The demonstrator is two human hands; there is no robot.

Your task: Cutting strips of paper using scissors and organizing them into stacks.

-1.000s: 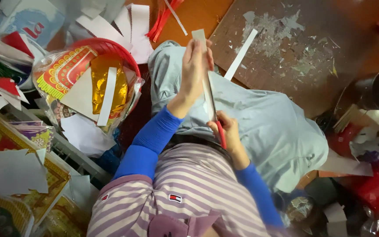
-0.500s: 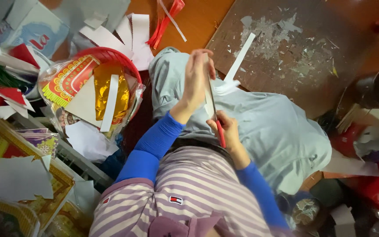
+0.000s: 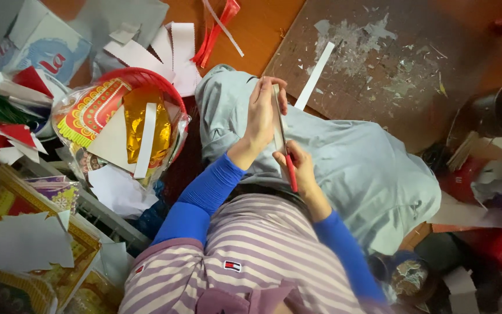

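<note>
Paper strip (image 3: 276, 116) pinched in left hand (image 3: 262, 113), right hand (image 3: 298, 166) gripping perhaps red-handled scissors (image 3: 291, 173), above scrap-littered board (image 3: 390, 70)

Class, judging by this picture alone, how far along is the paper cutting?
Done: a cut white strip lies on the board, and offcuts are piled past the red basket.
In hand: the left hand holds a card piece; the right hand works a red-handled cutter along it.
Left: uncut printed sheets sit nearby.
</note>
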